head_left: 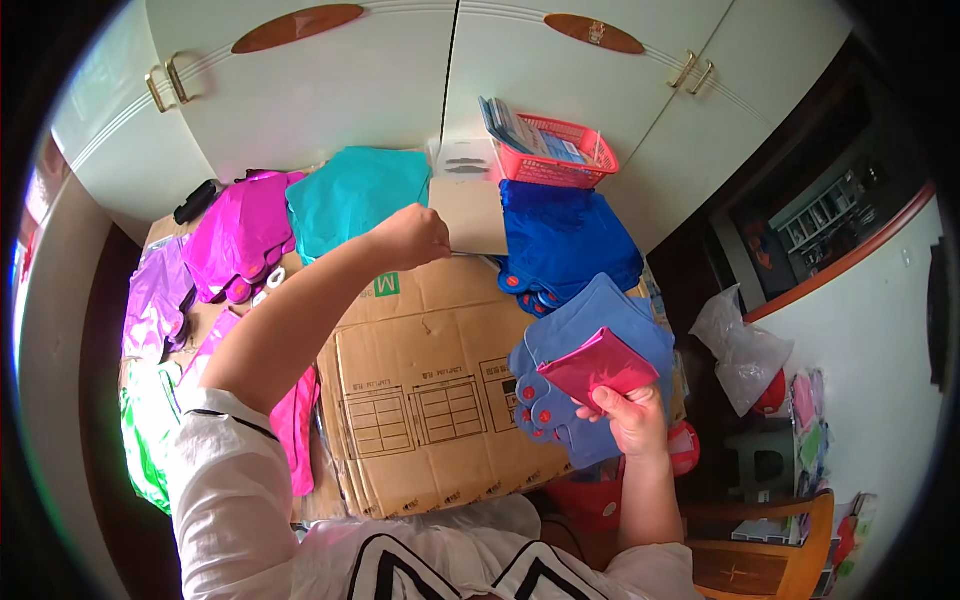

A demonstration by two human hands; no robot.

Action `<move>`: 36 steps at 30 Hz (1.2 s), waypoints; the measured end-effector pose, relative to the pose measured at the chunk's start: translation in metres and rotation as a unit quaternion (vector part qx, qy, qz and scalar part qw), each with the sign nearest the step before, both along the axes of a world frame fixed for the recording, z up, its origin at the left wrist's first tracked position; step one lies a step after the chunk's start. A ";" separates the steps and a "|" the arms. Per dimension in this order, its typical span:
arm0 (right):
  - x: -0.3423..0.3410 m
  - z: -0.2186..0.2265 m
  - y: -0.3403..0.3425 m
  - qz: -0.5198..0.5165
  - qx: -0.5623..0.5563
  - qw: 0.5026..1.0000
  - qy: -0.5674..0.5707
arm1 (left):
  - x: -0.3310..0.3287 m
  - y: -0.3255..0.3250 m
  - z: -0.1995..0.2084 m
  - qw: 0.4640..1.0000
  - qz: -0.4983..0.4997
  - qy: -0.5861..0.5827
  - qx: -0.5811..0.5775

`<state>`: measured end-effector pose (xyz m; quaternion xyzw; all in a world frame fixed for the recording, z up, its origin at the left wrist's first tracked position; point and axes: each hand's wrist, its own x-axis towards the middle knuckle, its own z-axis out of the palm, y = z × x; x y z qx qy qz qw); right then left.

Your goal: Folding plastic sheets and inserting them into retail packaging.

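Note:
My right hand (637, 418) grips a folded, shiny pink fabric piece (600, 362), thumb on top, above a stack of light blue fabric pieces (598, 308) at the right of the table. My left hand (413, 238) is stretched far forward over the middle. Its fingers are closed at the near edge of an open cardboard box (468, 212); whatever they pinch is too small to make out. Under that arm lies a large flat cardboard sheet (440, 345) with printed tables. Longer pink fabric (296, 440) hangs beside my left forearm.
Teal (355, 190), magenta (240, 230), lilac (157, 300) and green fabric (147, 430) piles line the left side. Dark blue fabric (570, 235) and a pink basket (570, 150) of flat packets stand back right. White cabinets (320, 95) close off the far side; a wooden chair (790, 560) is lower right.

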<state>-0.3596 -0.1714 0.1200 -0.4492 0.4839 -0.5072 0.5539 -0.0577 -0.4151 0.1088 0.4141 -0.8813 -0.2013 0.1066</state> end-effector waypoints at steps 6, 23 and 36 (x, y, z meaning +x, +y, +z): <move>-0.003 -0.001 0.001 0.011 0.003 1.000 -0.007 | -0.002 -0.011 0.010 0.990 -0.012 0.043 0.132; -0.001 -0.004 0.005 0.016 0.030 0.999 -0.015 | 0.006 -0.022 0.004 0.987 -0.027 0.023 0.158; 0.000 -0.004 0.006 0.017 0.029 0.999 -0.002 | -0.010 -0.010 -0.004 0.999 0.000 -0.010 -0.030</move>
